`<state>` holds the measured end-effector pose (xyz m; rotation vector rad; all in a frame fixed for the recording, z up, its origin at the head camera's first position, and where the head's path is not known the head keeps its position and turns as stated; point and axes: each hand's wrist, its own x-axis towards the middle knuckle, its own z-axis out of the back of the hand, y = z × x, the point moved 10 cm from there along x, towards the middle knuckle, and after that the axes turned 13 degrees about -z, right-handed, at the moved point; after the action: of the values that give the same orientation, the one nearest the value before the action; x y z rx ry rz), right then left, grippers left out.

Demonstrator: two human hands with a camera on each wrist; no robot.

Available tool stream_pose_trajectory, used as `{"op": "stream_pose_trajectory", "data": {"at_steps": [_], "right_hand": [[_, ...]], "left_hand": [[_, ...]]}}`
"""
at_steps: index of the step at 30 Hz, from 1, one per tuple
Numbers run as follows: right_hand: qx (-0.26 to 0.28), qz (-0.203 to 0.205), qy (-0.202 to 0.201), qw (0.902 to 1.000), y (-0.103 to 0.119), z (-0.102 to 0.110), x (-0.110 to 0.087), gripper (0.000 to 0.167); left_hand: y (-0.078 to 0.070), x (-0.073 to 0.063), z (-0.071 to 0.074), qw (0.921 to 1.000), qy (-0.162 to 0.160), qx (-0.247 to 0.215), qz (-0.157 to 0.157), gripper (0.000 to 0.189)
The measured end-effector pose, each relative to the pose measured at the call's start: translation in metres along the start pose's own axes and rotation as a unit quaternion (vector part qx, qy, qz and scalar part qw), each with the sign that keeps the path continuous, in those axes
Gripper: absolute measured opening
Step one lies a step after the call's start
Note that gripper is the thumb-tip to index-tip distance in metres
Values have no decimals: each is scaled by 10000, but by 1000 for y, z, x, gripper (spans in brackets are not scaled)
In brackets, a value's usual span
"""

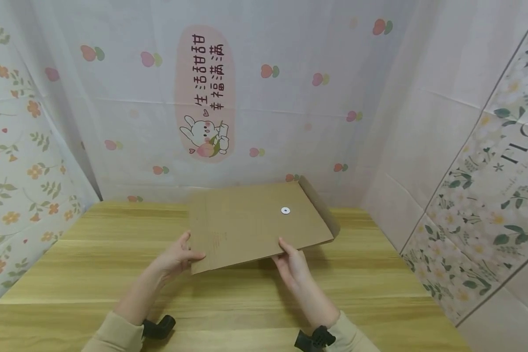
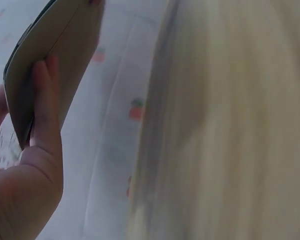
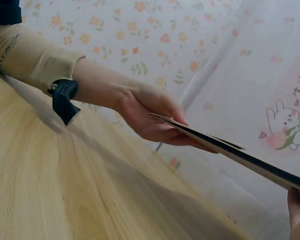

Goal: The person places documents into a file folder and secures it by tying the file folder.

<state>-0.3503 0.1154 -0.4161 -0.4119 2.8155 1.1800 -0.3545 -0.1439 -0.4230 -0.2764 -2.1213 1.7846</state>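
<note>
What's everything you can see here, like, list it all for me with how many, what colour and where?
Cardboard envelope: 1, brown, held above the table
Envelope flap: 1, brown, raised at the envelope's right end
Round button: 1, white, on the envelope's upper face
Table: 1, yellowish wood grain, below the envelope
Back cloth: 1, white with fruit prints, behind the table
Rabbit panel: 1, pink, printed on the back cloth
Left cloth: 1, white with orange flowers, left side
Right cloth: 1, pale with a floral panel, right side
Left hand: 1, bare, gripping the envelope's left end
Right hand: 1, bare, gripping its near edge
Sleeves: 2, beige, one per arm
Wrist devices: 2, black, one per wrist
</note>
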Motion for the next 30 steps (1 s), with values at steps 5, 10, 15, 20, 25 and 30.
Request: {"op": "stream_pose_trajectory", "data": {"at_steps": [5,10,15,20,25,30], "right_hand": [[-159,14,-180,9997,2,6,2,32],[-251,95,-230,9994,13,10,6,31],[-489,62,-232,9985,27,17,11,30],[-1277,-66,1,9918,48,30,14,28],[-2217,-69,493,9739,68,40,13,26],[-2480,-271,1117,9619,76,43,12,30]], "left_hand": [[3,2,-14,9996,-173,-216,11,110],[1,6,-12,9987,-397,-312,-64,101],[-6,10,-4,9947,-626,-723,-373,76],[-10,10,9,9914,-938,-768,-484,46],[-8,11,12,9956,-657,-519,-414,54],[3,12,3,9999,11,-104,-94,57]]}}
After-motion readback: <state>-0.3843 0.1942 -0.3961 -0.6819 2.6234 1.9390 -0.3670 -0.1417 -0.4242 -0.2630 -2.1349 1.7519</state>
